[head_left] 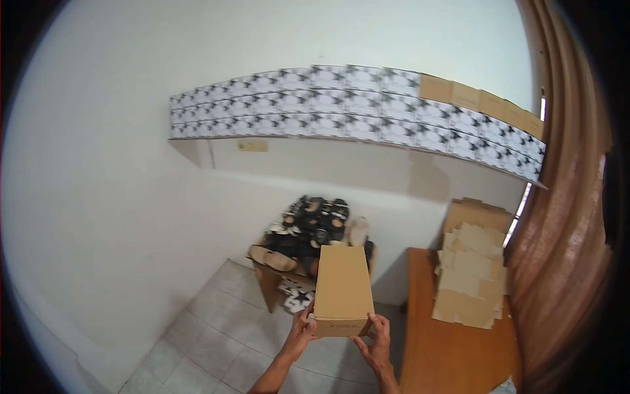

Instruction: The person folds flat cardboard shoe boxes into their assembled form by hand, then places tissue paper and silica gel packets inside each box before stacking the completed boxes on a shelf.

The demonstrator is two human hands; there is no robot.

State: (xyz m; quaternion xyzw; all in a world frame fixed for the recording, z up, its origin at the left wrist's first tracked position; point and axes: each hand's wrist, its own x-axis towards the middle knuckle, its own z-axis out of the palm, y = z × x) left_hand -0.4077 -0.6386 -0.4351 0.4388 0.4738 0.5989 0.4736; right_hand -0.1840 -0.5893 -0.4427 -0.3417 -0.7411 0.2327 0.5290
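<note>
A closed brown cardboard shoebox [344,282] is held out in front of me, its near end facing my body. At its near left corner my left hand [302,333] grips the side, fingers partly hidden by the box. My right hand [376,341] pinches the near right corner, with the thumb at the lower edge. Beyond the box, a pile of black and tan sandals [315,223] lies on a small wooden table [264,287]. The box covers part of that pile.
A wall shelf [282,136] carries stacked rows of white star-patterned boxes [295,102], with several plain brown boxes [464,95] at top right. Flattened cardboard [469,276] lies on the orange-brown desk [426,354] at right. A brown curtain [564,197] hangs beside it. Below is tiled floor [216,328].
</note>
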